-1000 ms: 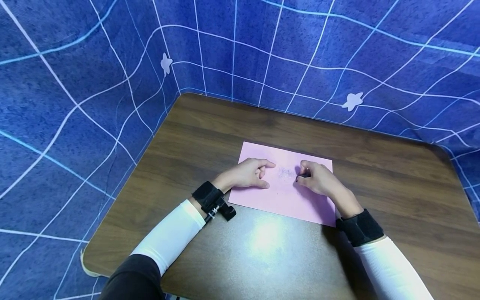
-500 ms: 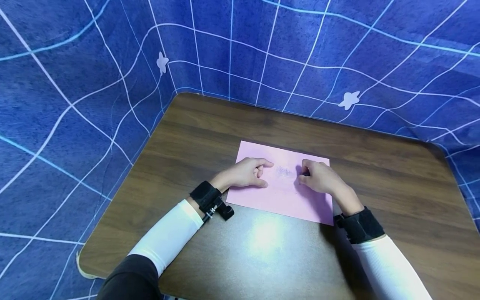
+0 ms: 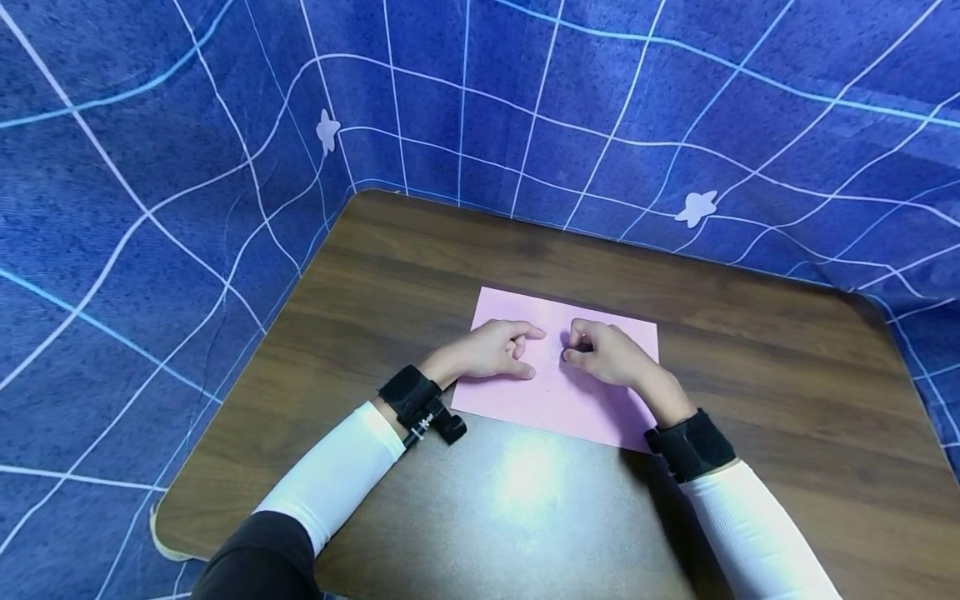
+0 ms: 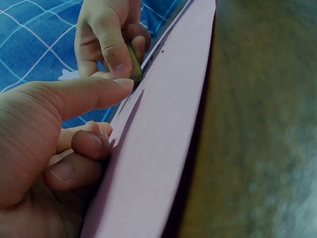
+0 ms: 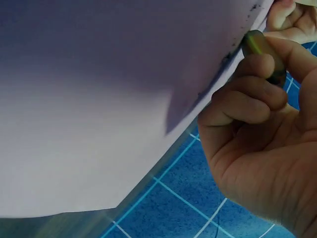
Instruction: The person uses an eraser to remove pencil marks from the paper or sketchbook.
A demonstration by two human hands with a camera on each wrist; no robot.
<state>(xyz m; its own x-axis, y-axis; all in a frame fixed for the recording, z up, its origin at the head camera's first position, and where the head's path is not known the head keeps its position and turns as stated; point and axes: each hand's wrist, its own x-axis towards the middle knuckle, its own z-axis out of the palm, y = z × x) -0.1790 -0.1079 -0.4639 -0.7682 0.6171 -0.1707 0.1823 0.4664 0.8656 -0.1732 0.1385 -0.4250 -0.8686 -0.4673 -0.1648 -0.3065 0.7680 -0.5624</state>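
Note:
A pink sheet of paper (image 3: 536, 407) lies on the table, slightly turned. My left hand (image 3: 491, 348) rests on its left part, thumb and index finger spread apart, the other fingers loosely bent. On the right, my right hand (image 3: 613, 357) pinches a small eraser (image 5: 267, 53) between thumb and fingers, its end against the sheet. The eraser looks dark and rounded, with a yellow-green stripe, also seen in the left wrist view. Dark crumbs (image 5: 227, 57) lie on the paper near it. The right hand and its shadow mostly hide the purplish scribble.
The brown wooden table (image 3: 420, 250) extends around the sheet, with a bright light reflection in front. Blue cloth (image 3: 225, 167) with white lines and star shapes hangs along the left and back edges. Both wrists wear black straps (image 3: 693, 446).
My right hand first drew slightly right, showing the scribble, then moved left over it with the eraser. The left hand stays in place on the paper.

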